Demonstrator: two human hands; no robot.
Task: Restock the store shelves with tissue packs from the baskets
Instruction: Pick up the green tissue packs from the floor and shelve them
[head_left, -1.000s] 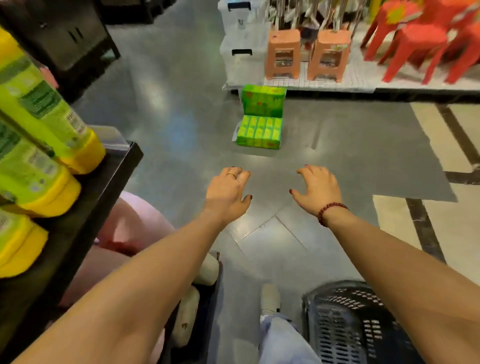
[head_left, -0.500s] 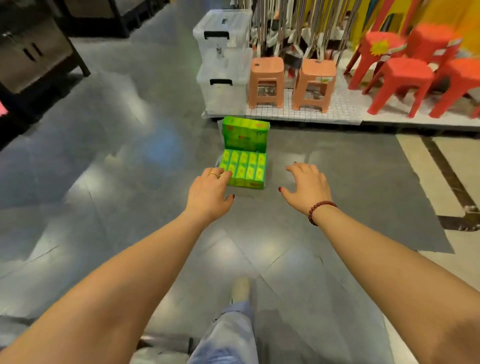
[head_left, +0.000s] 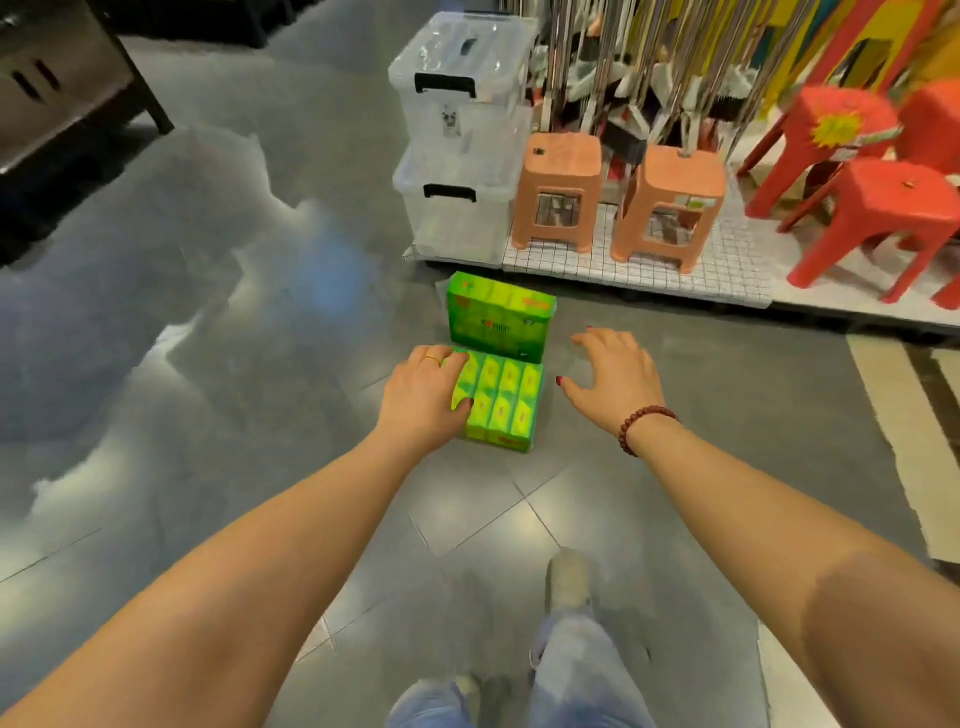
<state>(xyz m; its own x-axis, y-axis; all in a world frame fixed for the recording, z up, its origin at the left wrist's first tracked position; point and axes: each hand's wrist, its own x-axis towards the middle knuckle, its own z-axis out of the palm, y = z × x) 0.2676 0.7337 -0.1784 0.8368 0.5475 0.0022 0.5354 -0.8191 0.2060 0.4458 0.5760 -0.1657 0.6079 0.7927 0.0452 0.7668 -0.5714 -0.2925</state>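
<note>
Two green tissue packs sit on the grey floor ahead of me. One tissue pack (head_left: 506, 402) lies flat, its top showing several small packets. The other tissue pack (head_left: 498, 323) stands upright just behind it. My left hand (head_left: 423, 392) reaches out with fingers apart and covers the flat pack's left edge; whether it touches is unclear. My right hand (head_left: 615, 371), with a bead bracelet at the wrist, hovers open to the right of both packs, apart from them. Neither hand holds anything. No basket is in view.
A low display platform (head_left: 675, 283) runs behind the packs, carrying two stacked clear storage boxes (head_left: 460, 145), two orange stools (head_left: 563, 189), red plastic stools (head_left: 878, 208) and hanging mop handles. A dark cabinet (head_left: 57, 83) stands far left. My shoe (head_left: 569, 579) is on the floor below.
I have walked toward the packs; the shelf of yellow-green bottles and the black basket have left the view. Both hands have advanced, the left now over the flat pack.
</note>
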